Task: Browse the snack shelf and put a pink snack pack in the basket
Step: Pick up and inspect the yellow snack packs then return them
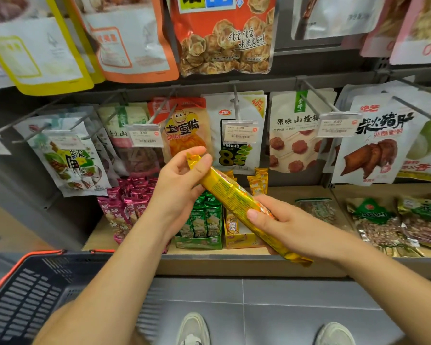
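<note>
Two surfaces: wooden shop shelf [234,267], grey floor tiles [284,300]. Pink snack packs [127,205] stand upright at its left. Our left hand [182,180] and right hand [284,225] each clasp a slanting yellow pack [229,192].

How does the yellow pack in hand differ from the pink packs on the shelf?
Colour: the yellow snack pack is gold-yellow, the pink snack packs magenta. Pose: the yellow snack pack slants, held by left hand and right hand; the pink snack packs stand upright on the shelf, untouched. Shared: slim shiny wrappers.
</note>
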Demonstrator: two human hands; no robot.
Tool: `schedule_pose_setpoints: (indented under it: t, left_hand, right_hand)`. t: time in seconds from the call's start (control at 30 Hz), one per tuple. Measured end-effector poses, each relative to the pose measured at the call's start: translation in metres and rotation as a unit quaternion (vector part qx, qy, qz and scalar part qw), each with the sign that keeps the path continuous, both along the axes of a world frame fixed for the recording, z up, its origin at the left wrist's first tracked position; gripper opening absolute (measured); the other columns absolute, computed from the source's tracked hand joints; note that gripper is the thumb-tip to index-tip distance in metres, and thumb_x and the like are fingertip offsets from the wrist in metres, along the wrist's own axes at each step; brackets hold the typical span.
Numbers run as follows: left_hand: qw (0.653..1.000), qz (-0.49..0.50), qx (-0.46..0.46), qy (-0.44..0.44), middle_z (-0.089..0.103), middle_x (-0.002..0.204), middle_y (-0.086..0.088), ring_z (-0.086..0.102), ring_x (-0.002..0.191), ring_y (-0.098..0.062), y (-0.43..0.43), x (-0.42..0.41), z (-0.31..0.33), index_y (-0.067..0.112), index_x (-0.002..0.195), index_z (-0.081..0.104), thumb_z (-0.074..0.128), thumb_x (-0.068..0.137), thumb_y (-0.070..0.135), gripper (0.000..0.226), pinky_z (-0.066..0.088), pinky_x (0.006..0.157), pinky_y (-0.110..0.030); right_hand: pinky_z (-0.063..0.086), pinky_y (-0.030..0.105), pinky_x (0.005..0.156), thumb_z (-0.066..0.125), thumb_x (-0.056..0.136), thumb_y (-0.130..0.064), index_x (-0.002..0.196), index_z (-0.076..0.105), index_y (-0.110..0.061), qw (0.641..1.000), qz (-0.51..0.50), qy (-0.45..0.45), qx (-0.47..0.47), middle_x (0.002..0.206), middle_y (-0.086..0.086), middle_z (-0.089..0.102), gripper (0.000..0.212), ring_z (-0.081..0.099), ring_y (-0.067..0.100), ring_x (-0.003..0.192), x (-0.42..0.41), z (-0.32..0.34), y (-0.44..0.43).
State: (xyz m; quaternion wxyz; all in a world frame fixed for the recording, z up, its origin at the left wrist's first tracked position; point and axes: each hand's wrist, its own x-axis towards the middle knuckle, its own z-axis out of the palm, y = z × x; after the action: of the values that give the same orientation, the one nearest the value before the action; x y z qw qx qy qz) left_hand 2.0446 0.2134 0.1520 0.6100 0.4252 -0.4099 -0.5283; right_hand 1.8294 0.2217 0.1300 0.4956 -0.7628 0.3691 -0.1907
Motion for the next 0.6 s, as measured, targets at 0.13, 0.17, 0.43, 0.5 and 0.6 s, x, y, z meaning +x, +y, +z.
schedule_pose_setpoints:
  t: [0.13, 0.17, 0.43, 0.5, 0.6]
  left_hand:
    - [0.998, 0.023, 0.013, 0.051, 0.069, 0.076, 0.004, 0.067, 0.076, -0.011, 0.001, -0.017, -0.007, 0.011, 0.104, 0.062, 0.074, 0.068, 0.03, 0.042, 0.056, 0.068, -0.025]
    - [0.999, 0.02, 0.019, 0.045, 0.069, 0.076, 0.003, 0.067, 0.075, -0.011, 0.001, -0.02, -0.01, 0.011, 0.099, 0.064, 0.075, 0.068, 0.031, 0.038, 0.056, 0.067, -0.025]
    - [0.997, -0.046, 0.046, -0.044, 0.074, 0.087, -0.006, 0.07, 0.084, -0.022, 0.002, -0.031, -0.019, 0.014, 0.087, 0.072, 0.079, 0.06, 0.037, 0.037, 0.057, 0.075, -0.035]
    - [0.993, -0.051, 0.027, -0.103, 0.075, 0.089, -0.007, 0.07, 0.087, -0.024, 0.002, -0.027, -0.016, 0.016, 0.085, 0.074, 0.079, 0.061, 0.038, 0.032, 0.057, 0.08, -0.038]
    - [0.966, -0.108, -0.026, -0.236, 0.076, 0.089, -0.002, 0.072, 0.084, -0.016, 0.008, -0.027, -0.014, 0.02, 0.089, 0.077, 0.082, 0.067, 0.036, 0.027, 0.058, 0.074, -0.03]
  right_hand:
    - [0.056, 0.035, 0.078, 0.035, 0.088, -0.062, 0.112, 0.047, -0.044, 1.0, -0.014, -0.018, 0.013, 0.085, -0.025, 0.059, 0.033, 0.062, 0.009, 0.087, 0.01, -0.008, 0.007]
    - [0.056, 0.038, 0.083, 0.034, 0.086, -0.063, 0.115, 0.047, -0.044, 0.999, -0.019, -0.02, 0.02, 0.088, -0.023, 0.059, 0.037, 0.062, 0.009, 0.091, 0.013, -0.008, 0.008]
    - [0.032, 0.044, 0.116, 0.03, 0.079, -0.074, 0.152, 0.023, -0.037, 0.993, -0.057, -0.025, 0.102, 0.152, -0.009, 0.039, 0.082, 0.041, 0.014, 0.137, 0.012, 0.002, 0.006]
    - [0.034, 0.038, 0.115, 0.031, 0.083, -0.071, 0.15, 0.028, -0.039, 0.995, -0.03, -0.035, 0.083, 0.151, -0.014, 0.04, 0.074, 0.039, 0.006, 0.138, 0.011, 0.004, 0.005]
    - [0.05, 0.029, 0.098, 0.047, 0.08, -0.06, 0.133, 0.049, -0.035, 0.992, -0.099, -0.078, 0.016, 0.126, -0.005, 0.061, 0.059, 0.059, 0.008, 0.116, 0.01, 0.012, -0.003]
